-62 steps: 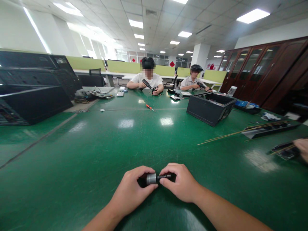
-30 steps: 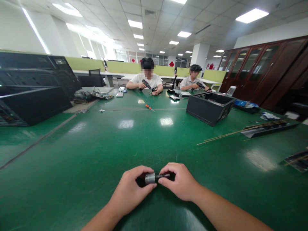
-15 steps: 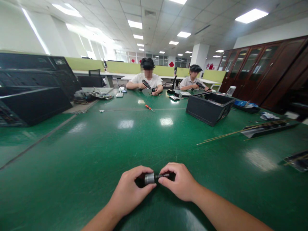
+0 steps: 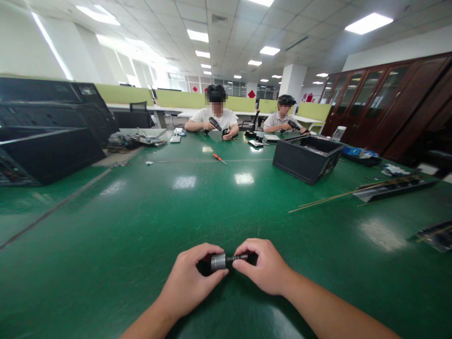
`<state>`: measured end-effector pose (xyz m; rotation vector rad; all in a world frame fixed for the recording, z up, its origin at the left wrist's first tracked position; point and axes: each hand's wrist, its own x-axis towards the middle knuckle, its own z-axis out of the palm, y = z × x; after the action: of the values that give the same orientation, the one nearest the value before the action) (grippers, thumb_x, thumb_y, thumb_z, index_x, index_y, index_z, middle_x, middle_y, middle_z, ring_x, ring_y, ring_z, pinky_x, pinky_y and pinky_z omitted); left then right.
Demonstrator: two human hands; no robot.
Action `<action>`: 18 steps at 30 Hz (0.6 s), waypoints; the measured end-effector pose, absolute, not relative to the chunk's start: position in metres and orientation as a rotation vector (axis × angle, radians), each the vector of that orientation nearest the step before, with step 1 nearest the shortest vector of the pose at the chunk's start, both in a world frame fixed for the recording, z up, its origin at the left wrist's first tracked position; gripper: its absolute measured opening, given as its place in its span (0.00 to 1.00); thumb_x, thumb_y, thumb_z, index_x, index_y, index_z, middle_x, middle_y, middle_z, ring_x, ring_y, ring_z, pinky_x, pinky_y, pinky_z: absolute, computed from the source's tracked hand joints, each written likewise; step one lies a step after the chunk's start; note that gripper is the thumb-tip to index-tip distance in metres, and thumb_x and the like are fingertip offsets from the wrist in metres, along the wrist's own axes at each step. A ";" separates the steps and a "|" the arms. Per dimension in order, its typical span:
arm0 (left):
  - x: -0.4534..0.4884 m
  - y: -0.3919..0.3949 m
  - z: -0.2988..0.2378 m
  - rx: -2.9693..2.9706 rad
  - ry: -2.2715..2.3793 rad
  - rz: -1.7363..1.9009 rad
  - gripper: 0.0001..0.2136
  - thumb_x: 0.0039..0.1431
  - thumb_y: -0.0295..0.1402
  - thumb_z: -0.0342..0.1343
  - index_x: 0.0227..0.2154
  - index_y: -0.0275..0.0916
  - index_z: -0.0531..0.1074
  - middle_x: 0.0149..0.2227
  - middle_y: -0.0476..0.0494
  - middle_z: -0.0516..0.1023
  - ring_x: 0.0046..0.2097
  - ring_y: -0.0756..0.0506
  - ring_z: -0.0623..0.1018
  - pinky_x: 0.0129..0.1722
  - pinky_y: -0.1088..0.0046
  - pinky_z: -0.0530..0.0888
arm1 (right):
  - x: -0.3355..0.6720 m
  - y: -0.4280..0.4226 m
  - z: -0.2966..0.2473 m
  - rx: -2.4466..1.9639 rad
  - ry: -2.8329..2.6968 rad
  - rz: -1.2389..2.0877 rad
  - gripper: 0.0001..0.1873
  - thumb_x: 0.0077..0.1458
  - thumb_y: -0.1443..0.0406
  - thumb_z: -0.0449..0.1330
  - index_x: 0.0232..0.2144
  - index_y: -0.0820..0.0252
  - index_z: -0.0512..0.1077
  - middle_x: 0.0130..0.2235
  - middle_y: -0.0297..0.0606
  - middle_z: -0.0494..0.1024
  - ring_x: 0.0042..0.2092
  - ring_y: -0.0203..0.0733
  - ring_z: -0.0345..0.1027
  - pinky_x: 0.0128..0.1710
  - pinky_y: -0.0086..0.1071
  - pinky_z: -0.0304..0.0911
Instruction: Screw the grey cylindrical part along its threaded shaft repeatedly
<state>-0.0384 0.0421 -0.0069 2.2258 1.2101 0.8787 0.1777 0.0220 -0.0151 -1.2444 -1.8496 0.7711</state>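
Note:
Low in the middle of the view, both my hands meet over the green table (image 4: 148, 221). My left hand (image 4: 189, 280) is closed around a small grey metal cylinder (image 4: 219, 261) with a dark body behind it. My right hand (image 4: 266, 266) pinches the thin dark threaded shaft (image 4: 238, 258) that sticks out of the cylinder toward the right. The part is held just above the tabletop. Most of its dark body is hidden by my fingers.
A black open case (image 4: 307, 157) stands at the right, with thin rods (image 4: 339, 195) and dark panels (image 4: 391, 188) beyond it. Black computer cases (image 4: 49, 132) stack at the left. An orange screwdriver (image 4: 219, 158) lies mid-table. Two people (image 4: 215, 117) sit at the far end with tools.
My hands and the part have stayed almost still. Another person's hand seen at the right edge earlier has left the view, and the dark panel there has shifted.

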 end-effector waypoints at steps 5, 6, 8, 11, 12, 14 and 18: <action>-0.040 0.042 -0.008 2.225 1.205 0.895 0.08 0.51 0.33 0.65 0.36 0.45 0.77 0.33 0.54 0.81 0.34 0.47 0.79 0.36 0.73 0.72 | 0.177 0.022 -0.015 -1.238 -1.838 0.780 0.03 0.52 0.66 0.66 0.31 0.58 0.78 0.30 0.32 0.78 0.33 0.36 0.70 0.34 0.28 0.59; -0.040 0.042 -0.008 2.225 1.204 0.899 0.08 0.51 0.33 0.65 0.36 0.45 0.77 0.33 0.54 0.81 0.34 0.47 0.79 0.36 0.73 0.72 | 0.177 0.023 -0.015 -1.238 -1.836 0.782 0.03 0.52 0.66 0.66 0.31 0.58 0.78 0.30 0.32 0.78 0.33 0.36 0.70 0.35 0.28 0.59; -0.040 0.042 -0.008 2.227 1.202 0.903 0.08 0.51 0.33 0.65 0.36 0.45 0.77 0.32 0.54 0.81 0.34 0.47 0.79 0.36 0.73 0.72 | 0.177 0.023 -0.015 -1.235 -1.835 0.790 0.03 0.52 0.66 0.66 0.32 0.58 0.78 0.31 0.32 0.79 0.33 0.36 0.71 0.35 0.28 0.59; -0.039 0.042 -0.008 2.230 1.205 0.908 0.08 0.51 0.33 0.65 0.36 0.45 0.77 0.32 0.53 0.81 0.34 0.47 0.79 0.35 0.73 0.72 | 0.176 0.023 -0.016 -1.239 -1.833 0.789 0.03 0.52 0.65 0.66 0.31 0.58 0.78 0.30 0.32 0.78 0.33 0.36 0.70 0.34 0.28 0.59; -0.039 0.042 -0.007 2.231 1.204 0.912 0.08 0.51 0.33 0.65 0.36 0.45 0.77 0.32 0.53 0.81 0.33 0.47 0.79 0.35 0.73 0.72 | 0.176 0.023 -0.016 -1.241 -1.834 0.787 0.03 0.52 0.65 0.66 0.31 0.58 0.78 0.30 0.32 0.78 0.33 0.36 0.70 0.34 0.28 0.59; -0.038 0.042 -0.007 2.233 1.199 0.924 0.09 0.50 0.33 0.65 0.36 0.45 0.77 0.32 0.54 0.81 0.33 0.47 0.79 0.35 0.74 0.72 | 0.176 0.023 -0.016 -1.240 -1.837 0.784 0.03 0.52 0.65 0.66 0.31 0.58 0.78 0.30 0.32 0.78 0.33 0.36 0.70 0.34 0.28 0.59; -0.039 0.042 -0.008 2.236 1.189 0.931 0.09 0.50 0.32 0.65 0.36 0.45 0.77 0.32 0.54 0.81 0.33 0.47 0.79 0.35 0.74 0.72 | 0.177 0.023 -0.015 -1.239 -1.834 0.784 0.03 0.52 0.65 0.66 0.31 0.58 0.78 0.30 0.31 0.78 0.32 0.36 0.70 0.34 0.28 0.59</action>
<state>-0.0392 0.0416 -0.0085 2.2356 1.1893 0.9312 0.1769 0.0229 -0.0154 -1.2390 -1.8342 0.7845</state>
